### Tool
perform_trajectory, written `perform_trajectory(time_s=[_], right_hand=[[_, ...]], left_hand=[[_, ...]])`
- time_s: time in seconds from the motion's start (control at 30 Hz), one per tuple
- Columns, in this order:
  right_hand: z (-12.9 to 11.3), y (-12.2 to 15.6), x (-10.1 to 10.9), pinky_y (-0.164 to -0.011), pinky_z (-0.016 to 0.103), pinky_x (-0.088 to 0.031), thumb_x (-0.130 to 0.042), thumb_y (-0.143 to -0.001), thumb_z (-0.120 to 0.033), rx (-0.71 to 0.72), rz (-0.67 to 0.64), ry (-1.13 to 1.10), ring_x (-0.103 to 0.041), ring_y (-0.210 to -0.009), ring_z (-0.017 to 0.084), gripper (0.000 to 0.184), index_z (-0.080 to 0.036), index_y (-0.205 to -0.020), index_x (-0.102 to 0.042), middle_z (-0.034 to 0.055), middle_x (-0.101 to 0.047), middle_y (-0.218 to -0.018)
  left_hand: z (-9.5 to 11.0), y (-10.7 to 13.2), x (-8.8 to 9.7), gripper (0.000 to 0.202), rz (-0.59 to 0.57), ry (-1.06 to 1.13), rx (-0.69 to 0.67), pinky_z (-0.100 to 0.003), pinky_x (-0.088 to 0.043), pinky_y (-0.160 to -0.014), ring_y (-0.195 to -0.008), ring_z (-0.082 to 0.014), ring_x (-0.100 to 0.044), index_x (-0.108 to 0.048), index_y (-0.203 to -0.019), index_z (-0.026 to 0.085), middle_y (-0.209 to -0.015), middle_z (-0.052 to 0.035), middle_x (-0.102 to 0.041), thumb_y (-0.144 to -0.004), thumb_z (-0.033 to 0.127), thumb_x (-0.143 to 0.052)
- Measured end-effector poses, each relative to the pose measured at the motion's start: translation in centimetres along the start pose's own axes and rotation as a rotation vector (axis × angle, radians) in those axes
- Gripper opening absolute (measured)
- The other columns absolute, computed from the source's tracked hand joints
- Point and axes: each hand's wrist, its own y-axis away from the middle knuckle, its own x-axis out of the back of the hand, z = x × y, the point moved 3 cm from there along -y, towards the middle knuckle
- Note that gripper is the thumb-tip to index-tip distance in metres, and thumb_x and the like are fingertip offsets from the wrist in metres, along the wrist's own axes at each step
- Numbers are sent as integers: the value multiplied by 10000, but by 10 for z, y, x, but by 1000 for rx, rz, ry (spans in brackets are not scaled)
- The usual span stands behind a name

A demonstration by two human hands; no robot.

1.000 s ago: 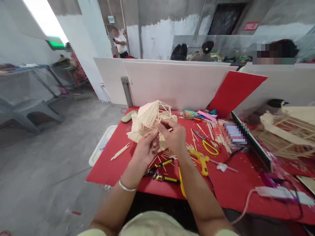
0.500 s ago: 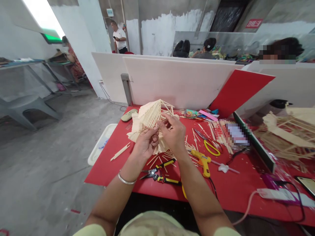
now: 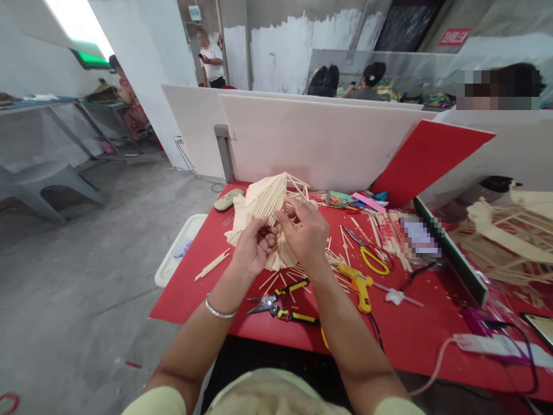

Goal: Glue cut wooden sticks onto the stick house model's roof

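Note:
A model built of pale wooden sticks (image 3: 266,196), with a peaked, roof-like part of close-laid sticks, stands in front of me on the red tabletop. At its lower front edge, my left hand (image 3: 254,246) has its fingers curled and thumb near the fingertips; what they grip is too small to make out. My right hand (image 3: 309,230) closes thumb and fingers on the model's edge, just beside the left fingertips. Both hands partly cover the model's front. Yellow-and-black pliers (image 3: 276,305) lie below the hands, and a yellow glue gun (image 3: 358,283) lies right of my right wrist.
Scissors (image 3: 371,256), loose sticks (image 3: 211,264) and a phone (image 3: 420,236) lie on the red table (image 3: 190,297). White boards (image 3: 311,138) stand along its back. A second stick structure (image 3: 501,242) sits at right, beyond a dark-edged divider. Other people are in the background.
My left hand has loosened its curl slightly and its fingers have shifted up at the model's edge. My right hand stays about where it was. The camera view has shifted slightly.

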Motion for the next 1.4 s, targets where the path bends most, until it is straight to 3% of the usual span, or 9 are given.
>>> perform_trajectory(time_s=[0.23, 0.47, 0.77, 1.0, 1.3, 1.4], right_hand=[[1, 0, -1, -806, 305, -471, -587, -932, -391, -11, -7, -2, -610, -811, 159, 310, -241, -1196, -645, 25, -676, -880], [0, 1, -1, -814, 307, -474, -602, -921, -392, -35, -9, -51, -612, -821, 159, 309, -246, -1190, -643, 25, -671, -894], [1, 1, -1, -816, 315, -476, -595, -922, -400, -67, -30, -70, -609, -817, 163, 304, -265, -1191, -640, 25, -674, -889], [1, 1, 0, -815, 315, -473, -590, -926, -400, -61, -27, -60, -606, -825, 164, 299, -268, -1188, -643, 28, -675, -908], [3, 1, -1, -816, 307, -472, -598, -921, -376, -35, -42, -50, -609, -838, 160, 314, -256, -1209, -632, 33, -670, -922], [1, 2, 2, -800, 308, -481, -586, -922, -362, -53, -37, -81, -604, -819, 156, 383, -264, -1292, -581, 29, -666, -926]], left_hand=[[0, -2, 0, 217, -37, -41, 1, -153, -302, -356, -416, -34, -463, -615, -730, 110, -616, 10, -603, -684, 272, -752], [1, 5, 2, 344, -28, -182, -88, -148, -277, -346, -401, -25, -443, -577, -693, 126, -605, 14, -612, -592, 272, -872], [2, 11, 12, 385, -82, -258, -9, -156, -329, -332, -365, -31, -419, -574, -675, 133, -543, 28, -573, -576, 315, -898], [5, 6, 4, 366, -94, -174, -66, -134, -287, -335, -436, -17, -442, -580, -758, 128, -713, 3, -632, -622, 294, -876], [1, 3, 2, 336, -69, -164, -129, -150, -276, -356, -397, -16, -413, -553, -679, 126, -606, 16, -593, -627, 263, -856], [0, 3, 2, 330, -65, -160, -141, -153, -278, -361, -398, -16, -413, -560, -681, 125, -610, 13, -596, -627, 261, -856]])
